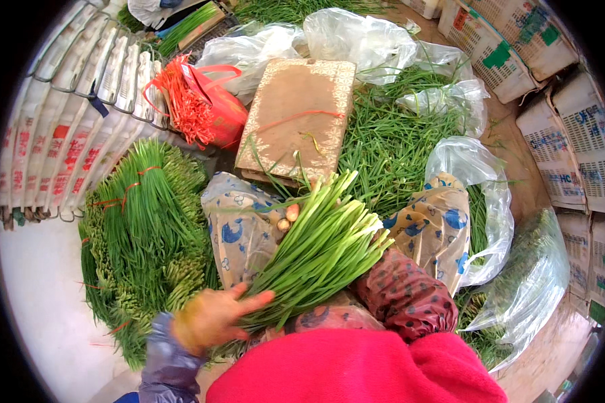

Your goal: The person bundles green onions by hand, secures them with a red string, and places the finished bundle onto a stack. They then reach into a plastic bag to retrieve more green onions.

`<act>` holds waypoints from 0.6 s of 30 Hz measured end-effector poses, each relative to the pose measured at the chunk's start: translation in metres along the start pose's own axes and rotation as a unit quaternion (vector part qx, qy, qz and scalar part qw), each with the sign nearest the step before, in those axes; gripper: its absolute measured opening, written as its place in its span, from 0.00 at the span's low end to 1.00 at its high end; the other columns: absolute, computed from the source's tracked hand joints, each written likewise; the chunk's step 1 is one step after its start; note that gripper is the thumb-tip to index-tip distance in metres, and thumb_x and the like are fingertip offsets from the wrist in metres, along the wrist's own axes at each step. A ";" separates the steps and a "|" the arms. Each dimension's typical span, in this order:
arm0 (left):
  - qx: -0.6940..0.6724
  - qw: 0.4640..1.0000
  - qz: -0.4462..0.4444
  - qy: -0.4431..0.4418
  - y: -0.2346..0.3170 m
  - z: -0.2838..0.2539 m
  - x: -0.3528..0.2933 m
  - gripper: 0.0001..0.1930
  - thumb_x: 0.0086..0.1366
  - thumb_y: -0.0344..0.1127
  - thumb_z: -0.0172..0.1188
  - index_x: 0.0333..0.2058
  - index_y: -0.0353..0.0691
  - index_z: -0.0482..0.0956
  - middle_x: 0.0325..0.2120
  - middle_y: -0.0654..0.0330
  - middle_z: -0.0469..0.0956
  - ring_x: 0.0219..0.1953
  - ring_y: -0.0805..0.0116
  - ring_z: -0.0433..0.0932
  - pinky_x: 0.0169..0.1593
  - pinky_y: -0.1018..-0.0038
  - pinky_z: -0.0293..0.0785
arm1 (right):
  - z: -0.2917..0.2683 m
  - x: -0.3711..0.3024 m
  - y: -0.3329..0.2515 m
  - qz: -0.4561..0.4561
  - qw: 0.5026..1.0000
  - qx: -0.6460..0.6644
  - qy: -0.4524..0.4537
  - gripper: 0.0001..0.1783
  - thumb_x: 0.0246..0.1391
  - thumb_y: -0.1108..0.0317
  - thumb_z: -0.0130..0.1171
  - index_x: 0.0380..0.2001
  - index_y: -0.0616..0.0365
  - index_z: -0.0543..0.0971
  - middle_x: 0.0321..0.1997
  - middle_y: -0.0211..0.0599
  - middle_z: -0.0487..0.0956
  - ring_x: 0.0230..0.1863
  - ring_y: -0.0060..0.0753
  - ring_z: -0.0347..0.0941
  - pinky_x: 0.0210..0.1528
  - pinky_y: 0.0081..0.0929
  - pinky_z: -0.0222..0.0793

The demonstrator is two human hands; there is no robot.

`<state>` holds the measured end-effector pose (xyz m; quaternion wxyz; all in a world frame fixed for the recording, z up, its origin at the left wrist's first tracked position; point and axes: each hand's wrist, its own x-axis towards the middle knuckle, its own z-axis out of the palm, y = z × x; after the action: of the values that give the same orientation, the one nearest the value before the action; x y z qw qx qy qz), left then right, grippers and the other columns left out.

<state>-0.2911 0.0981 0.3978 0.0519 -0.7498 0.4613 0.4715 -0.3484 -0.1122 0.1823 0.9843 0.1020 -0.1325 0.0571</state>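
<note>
Though mostly hidden, right hand (292, 213) apparently round green stalks (323, 252), left hand (214, 318) splayed alongside.

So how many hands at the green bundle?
2. Left hand: at the lower-left, leafy end of the green bundle, fingers spread. Right hand: around the bundle, mostly hidden; only some fingers show at its upper-left edge.

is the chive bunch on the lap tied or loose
Loose, as far as visible: no red tie crosses the chive bunch by the left hand, while the piled bundles wear red ties; its underside is hidden.
</note>
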 end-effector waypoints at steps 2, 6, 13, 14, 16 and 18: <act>-0.259 0.946 0.126 0.149 -0.024 -0.033 -0.003 0.37 0.49 0.38 0.74 0.59 0.40 0.71 0.50 0.49 0.77 0.47 0.58 0.79 0.51 0.69 0.74 | 0.001 0.004 0.000 -0.011 0.999 -0.007 -0.051 0.31 0.62 0.41 0.45 0.66 0.34 0.59 0.57 0.53 0.68 0.63 0.59 0.62 0.61 0.51 0.66; -0.399 0.789 0.206 0.420 -0.060 -0.058 0.013 0.56 0.36 0.50 0.79 0.63 0.33 0.61 0.54 0.52 0.74 0.56 0.61 0.72 0.60 0.64 0.63 | -0.003 0.029 0.014 -0.015 0.983 -0.035 -0.180 0.38 0.61 0.38 0.44 0.71 0.27 0.48 0.56 0.61 0.68 0.61 0.66 0.64 0.60 0.54 0.64; -0.107 0.953 0.175 0.224 -0.029 -0.007 0.116 0.65 0.35 0.58 0.78 0.67 0.34 0.51 0.69 0.47 0.46 0.69 0.59 0.49 0.67 0.59 0.50 | 0.023 0.021 -0.004 -0.037 0.983 -0.030 -0.179 0.41 0.58 0.32 0.44 0.67 0.44 0.61 0.54 0.61 0.71 0.54 0.62 0.69 0.55 0.53 0.67; -0.124 0.952 0.157 0.233 -0.024 0.001 0.123 0.64 0.36 0.57 0.78 0.67 0.34 0.52 0.68 0.47 0.47 0.69 0.59 0.50 0.67 0.59 0.51 | 0.025 0.019 -0.009 -0.015 0.985 -0.063 -0.162 0.40 0.58 0.32 0.43 0.66 0.45 0.62 0.54 0.60 0.71 0.54 0.60 0.69 0.55 0.51 0.67; -0.215 0.935 0.130 0.252 -0.027 0.005 0.134 0.63 0.36 0.56 0.78 0.66 0.33 0.52 0.67 0.47 0.49 0.68 0.59 0.51 0.66 0.59 0.52 | 0.043 0.025 -0.027 0.051 0.982 -0.152 -0.095 0.40 0.59 0.32 0.42 0.64 0.46 0.65 0.54 0.57 0.72 0.54 0.57 0.69 0.56 0.48 0.67; -0.300 0.915 0.112 0.245 -0.012 -0.002 0.145 0.61 0.37 0.54 0.78 0.66 0.33 0.53 0.66 0.48 0.50 0.67 0.59 0.53 0.66 0.60 0.53 | 0.067 0.020 -0.053 0.105 0.967 -0.230 0.004 0.39 0.59 0.31 0.41 0.63 0.47 0.67 0.54 0.54 0.73 0.54 0.53 0.69 0.56 0.45 0.66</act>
<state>-0.2620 0.0108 0.2851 -0.3433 -0.7656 0.3772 0.3921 -0.3389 -0.1761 0.2408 0.9702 -0.1421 -0.1480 0.1287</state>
